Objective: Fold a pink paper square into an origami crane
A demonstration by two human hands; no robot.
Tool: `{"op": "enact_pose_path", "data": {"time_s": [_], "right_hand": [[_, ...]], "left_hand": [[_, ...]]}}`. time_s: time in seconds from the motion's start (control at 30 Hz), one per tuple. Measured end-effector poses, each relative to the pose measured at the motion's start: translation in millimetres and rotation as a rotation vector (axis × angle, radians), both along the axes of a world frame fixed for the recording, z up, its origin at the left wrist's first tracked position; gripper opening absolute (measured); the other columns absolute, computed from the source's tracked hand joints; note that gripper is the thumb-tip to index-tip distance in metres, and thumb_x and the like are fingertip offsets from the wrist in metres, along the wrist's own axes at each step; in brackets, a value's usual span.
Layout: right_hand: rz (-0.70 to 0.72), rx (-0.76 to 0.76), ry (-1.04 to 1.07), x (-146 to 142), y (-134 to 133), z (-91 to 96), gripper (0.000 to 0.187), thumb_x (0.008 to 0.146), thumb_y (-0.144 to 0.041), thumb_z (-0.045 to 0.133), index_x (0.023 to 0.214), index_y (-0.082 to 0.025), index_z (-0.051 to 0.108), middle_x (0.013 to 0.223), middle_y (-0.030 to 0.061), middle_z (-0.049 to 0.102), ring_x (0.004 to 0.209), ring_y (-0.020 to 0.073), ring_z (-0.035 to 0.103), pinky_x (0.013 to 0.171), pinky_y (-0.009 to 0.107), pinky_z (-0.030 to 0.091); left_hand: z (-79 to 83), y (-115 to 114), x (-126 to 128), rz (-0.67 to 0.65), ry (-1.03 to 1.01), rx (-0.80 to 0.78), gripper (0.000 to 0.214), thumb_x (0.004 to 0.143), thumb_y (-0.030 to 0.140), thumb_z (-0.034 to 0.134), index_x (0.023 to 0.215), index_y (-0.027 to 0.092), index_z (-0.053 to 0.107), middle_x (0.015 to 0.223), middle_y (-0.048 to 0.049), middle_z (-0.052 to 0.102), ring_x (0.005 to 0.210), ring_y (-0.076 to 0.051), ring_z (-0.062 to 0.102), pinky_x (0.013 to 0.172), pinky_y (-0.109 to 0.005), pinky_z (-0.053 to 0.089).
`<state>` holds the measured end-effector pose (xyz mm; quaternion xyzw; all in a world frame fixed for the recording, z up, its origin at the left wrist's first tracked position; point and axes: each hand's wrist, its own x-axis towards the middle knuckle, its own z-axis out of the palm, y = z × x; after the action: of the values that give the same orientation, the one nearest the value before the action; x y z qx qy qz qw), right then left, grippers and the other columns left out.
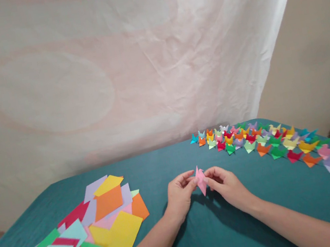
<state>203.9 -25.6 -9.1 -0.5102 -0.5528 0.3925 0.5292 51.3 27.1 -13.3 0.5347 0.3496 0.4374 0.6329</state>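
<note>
A small pink origami bird is held upright between my two hands, just above the dark green cloth. My left hand pinches its left side between thumb and fingers. On the other side, my right hand grips the right edge the same way. The bird's thin points stick up at the top, and its body narrows to a tip below. Fingertips cover parts of both its sides.
Loose coloured paper sheets lie overlapped on the left of the green tablecloth. Rows of folded paper birds in many colours stand at the right. A pale hanging sheet rises behind the table.
</note>
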Motion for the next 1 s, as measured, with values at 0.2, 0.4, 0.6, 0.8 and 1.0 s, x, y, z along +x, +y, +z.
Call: {"op": "enact_pose_path", "data": {"time_s": [0.2,0.4,0.6,0.8,1.0], "right_hand": [[-0.051,0.034,-0.013,3.1,3.7,-4.0,0.022,0.076,-0.039,0.061,0.079,-0.019,0.052,0.065,-0.0025,0.053,0.058,0.0126,0.048,0.053,0.024,0.037],[-0.025,0.045,-0.147,9.3,8.1,-10.8,0.02,0.08,-0.035,0.054,0.082,-0.017,0.061,0.066,-0.0006,0.056,0.059,0.0133,0.049,0.055,0.025,0.038],[0.011,0.027,-0.242,11.5,10.1,-13.3,0.022,0.08,-0.034,0.053,0.085,-0.018,0.067,0.072,0.0016,0.064,0.064,0.0158,0.054,0.061,0.028,0.041],[0.057,0.111,-0.309,10.4,9.3,-11.0,0.022,0.079,-0.026,0.051,0.092,-0.021,0.068,0.079,0.0022,0.064,0.064,0.0151,0.054,0.063,0.029,0.043],[0.026,0.178,-0.384,10.9,10.8,-12.9,0.019,0.078,-0.023,0.056,0.093,-0.021,0.068,0.081,0.003,0.063,0.062,0.0136,0.054,0.061,0.027,0.043]], "left_hand": [[0.1,2.1,-3.1,0.006,0.063,0.075,0.048,0.066,0.027,0.073,0.108,0.011,0.057,0.091,-0.0085,0.067,0.073,-0.016,0.065,0.069,-0.026,0.05],[4.9,-0.3,-5.1,-0.024,0.17,0.221,0.026,0.071,0.02,0.065,0.095,0.014,0.057,0.092,-0.007,0.064,0.071,-0.014,0.065,0.066,-0.026,0.052],[5.3,2.6,-8.0,-0.033,0.29,0.417,0.014,0.071,0.009,0.058,0.082,0.014,0.066,0.105,-0.0085,0.055,0.084,-0.015,0.062,0.077,-0.03,0.053],[6.3,7.0,-12.6,-0.141,0.363,0.507,0.038,0.072,0.001,0.046,0.096,0.019,0.069,0.113,-0.0083,0.053,0.1,-0.017,0.057,0.086,-0.03,0.05],[11.8,6.0,-13.6,-0.193,0.441,0.551,0.043,0.071,0.001,0.047,0.1,0.024,0.069,0.107,-0.0051,0.06,0.103,-0.017,0.055,0.092,-0.032,0.045]]}}
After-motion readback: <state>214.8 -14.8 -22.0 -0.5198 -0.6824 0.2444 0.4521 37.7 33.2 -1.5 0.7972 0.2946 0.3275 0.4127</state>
